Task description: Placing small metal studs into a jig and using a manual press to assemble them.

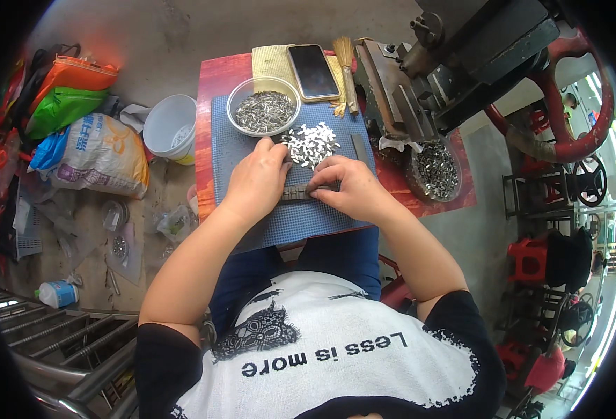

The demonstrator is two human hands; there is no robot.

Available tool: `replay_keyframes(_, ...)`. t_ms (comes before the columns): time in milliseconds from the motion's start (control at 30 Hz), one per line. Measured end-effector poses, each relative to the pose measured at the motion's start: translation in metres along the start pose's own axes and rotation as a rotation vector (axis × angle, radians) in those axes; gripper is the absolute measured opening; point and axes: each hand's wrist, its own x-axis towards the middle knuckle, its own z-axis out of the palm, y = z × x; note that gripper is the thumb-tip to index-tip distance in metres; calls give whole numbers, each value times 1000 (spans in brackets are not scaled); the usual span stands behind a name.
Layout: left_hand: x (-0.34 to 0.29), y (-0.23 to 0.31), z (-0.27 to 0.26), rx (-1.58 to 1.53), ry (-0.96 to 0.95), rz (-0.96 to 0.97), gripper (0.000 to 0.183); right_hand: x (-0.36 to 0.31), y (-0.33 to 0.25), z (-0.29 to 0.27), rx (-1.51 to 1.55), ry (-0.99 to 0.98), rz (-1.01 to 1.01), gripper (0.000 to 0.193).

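A short dark metal bar with notches (pixel 295 193) lies across a blue textured mat (pixel 252 227) in front of me. My left hand (pixel 260 174) is over the bar's left part, its thumb and fingers drawn together near the white pieces; anything between them is too small to make out. At the bar's right end, my right hand (pixel 346 185) has its fingers and thumb closed on the bar. Beyond the hands lies a loose pile of small white pieces (pixel 311 145). Behind it stands a clear round bowl (pixel 231 115) full of small metal pins (pixel 265 110).
A phone (pixel 313 71) lies on a yellow cloth beside a straw brush (pixel 346 66). The right side holds a heavy machine press (pixel 409 98) with a red wheel and a container of metal parts (pixel 435 171). Bags (pixel 98 153) and a white bucket (pixel 170 126) stand at left.
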Motion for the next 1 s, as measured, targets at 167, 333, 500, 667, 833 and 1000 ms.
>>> replay_keyframes(167, -1, 5, 1, 101, -49, -25, 12, 14, -3, 4, -238, 219, -105, 12)
replay_keyframes(333, -1, -1, -5, 61, -95, -12, 14, 29, 9, 16, -383, 237, -160, 15)
replay_keyframes(500, -2, 2, -5, 38, -76, -55, 15, 31, 7, 22, -397, 275, -216, 11)
replay_keyframes(667, 1, 10, -16, -274, -199, -190, 18, 23, 6, 14, -276, 199, -207, 10)
replay_keyframes(833, -7, 10, -10, -226, -190, -30, 15, 28, 14, 7, -247, 233, -211, 10)
replay_keyframes(1000, -10, 20, -14, -120, -242, 4, 14, 19, 13, -9, -230, 281, -115, 12)
